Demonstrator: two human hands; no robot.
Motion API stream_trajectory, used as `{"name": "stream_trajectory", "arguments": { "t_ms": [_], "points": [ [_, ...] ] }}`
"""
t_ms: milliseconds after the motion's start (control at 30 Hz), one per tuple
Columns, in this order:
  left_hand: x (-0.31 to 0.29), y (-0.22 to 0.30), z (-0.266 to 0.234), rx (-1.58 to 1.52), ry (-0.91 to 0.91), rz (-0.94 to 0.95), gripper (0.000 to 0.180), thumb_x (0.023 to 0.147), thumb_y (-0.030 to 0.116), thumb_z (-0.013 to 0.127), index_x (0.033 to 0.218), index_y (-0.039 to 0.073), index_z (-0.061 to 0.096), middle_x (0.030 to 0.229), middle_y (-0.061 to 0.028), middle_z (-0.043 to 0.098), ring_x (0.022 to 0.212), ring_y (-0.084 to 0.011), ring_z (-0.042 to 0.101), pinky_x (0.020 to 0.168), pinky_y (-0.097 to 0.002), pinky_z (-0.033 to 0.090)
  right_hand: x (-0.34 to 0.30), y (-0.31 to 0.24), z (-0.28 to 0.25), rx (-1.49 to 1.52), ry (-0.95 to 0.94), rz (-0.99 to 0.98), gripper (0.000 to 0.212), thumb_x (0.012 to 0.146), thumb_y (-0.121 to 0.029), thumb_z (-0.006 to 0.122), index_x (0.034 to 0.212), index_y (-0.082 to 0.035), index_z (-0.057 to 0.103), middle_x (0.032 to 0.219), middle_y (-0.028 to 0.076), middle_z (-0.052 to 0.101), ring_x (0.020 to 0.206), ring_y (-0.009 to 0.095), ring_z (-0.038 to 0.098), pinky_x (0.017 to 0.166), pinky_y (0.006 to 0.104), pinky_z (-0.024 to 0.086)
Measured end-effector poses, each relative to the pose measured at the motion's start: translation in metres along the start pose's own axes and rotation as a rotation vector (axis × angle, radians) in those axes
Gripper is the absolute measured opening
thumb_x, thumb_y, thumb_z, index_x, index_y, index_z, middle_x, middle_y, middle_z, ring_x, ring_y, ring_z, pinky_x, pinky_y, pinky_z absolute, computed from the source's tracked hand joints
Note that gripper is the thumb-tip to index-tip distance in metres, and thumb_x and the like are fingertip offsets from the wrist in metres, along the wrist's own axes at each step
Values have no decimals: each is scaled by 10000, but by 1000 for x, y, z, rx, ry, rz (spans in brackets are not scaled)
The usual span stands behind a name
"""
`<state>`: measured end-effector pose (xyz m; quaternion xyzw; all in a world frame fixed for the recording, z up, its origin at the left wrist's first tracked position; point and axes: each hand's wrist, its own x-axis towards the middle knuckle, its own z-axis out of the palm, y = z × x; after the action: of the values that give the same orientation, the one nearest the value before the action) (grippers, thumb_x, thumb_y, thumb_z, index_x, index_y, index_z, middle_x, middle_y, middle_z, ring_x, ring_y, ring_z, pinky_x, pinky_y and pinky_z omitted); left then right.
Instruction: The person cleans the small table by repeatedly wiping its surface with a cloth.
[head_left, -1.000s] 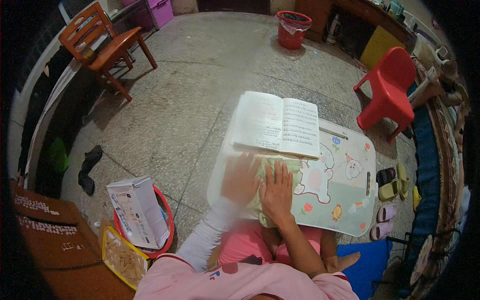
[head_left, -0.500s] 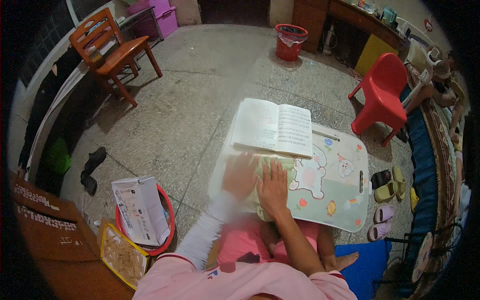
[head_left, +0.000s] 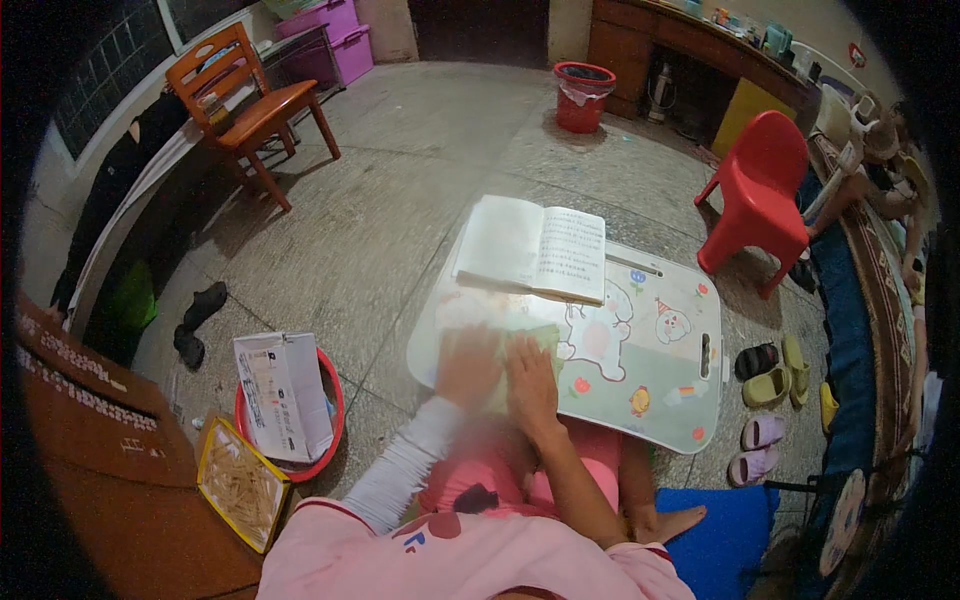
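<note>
The right hand [head_left: 532,382] lies palm down at the near left part of the low worktop [head_left: 598,402], its grip spread flat: the fingers are stretched out and slightly parted, pointing away from the body, and curl around nothing. It rests on a pale green piece [head_left: 549,338], perhaps cloth, which shows beyond the fingertips and along the hand's right side. That piece lies between the wearer and an open notebook [head_left: 535,250], its left part largely covered by the hands.

The left hand [head_left: 470,365], at the end of a white sleeve [head_left: 400,460], is just beside the right one — so blurred that its fingers run together. How far its grip is spread cannot be told, nor whether it has hold of the green piece or only touches it; it sits low over the piece's left side.

The notebook lies near the far left corner of the worktop, beyond both hands and untouched by either, with handwriting on its right page. To the right of the hands, the worktop's printed surface shows a white cartoon animal, flowers and a chick. A red chair [head_left: 762,185] stands on the floor past the far right corner — well apart from both hands.
</note>
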<state>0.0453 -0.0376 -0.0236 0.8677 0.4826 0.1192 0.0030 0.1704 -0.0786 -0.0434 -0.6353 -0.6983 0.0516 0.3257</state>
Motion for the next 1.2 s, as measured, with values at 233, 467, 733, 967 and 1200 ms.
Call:
{"name": "stream_trajectory", "arguments": {
  "t_ms": [233,467,733,967,1200],
  "points": [
    [-17,43,20,49,-4,-10,479,831,349,447,1256,128,434,1357,-138,326,1271,-323,253,1004,-599,77,-26,18,-31,-34,50,58,426,785,-18,451,1208,-66,470,1283,142,433,1216,307,364,1035,454,212],
    [9,113,14,-63,-266,137,560,880,402,364,1349,104,297,1419,-140,205,1322,-293,149,1003,-613,65,-61,70,-77,-86,75,268,440,786,-15,476,1221,-83,475,1286,125,437,1226,302,353,1041,445,199],
    [35,164,43,-249,-64,482,549,855,402,410,1308,96,353,1381,-141,286,1298,-280,214,1017,-591,76,-94,107,-116,-266,132,432,382,834,-65,423,1213,-54,466,1290,141,427,1228,329,338,1036,486,183],
    [46,163,43,-250,-61,541,528,868,402,378,1299,99,368,1361,-129,329,1284,-262,253,1047,-534,83,-87,109,-110,-411,97,493,488,837,-165,467,1297,-45,354,1364,196,290,1264,360,256,1030,507,174],
    [56,137,39,-225,-154,443,533,881,417,344,1318,112,348,1385,-106,301,1298,-256,229,1059,-508,64,-66,98,-95,-417,27,471,503,824,-188,463,1294,-42,358,1347,223,298,1256,391,252,1018,525,186]
  ]
}}
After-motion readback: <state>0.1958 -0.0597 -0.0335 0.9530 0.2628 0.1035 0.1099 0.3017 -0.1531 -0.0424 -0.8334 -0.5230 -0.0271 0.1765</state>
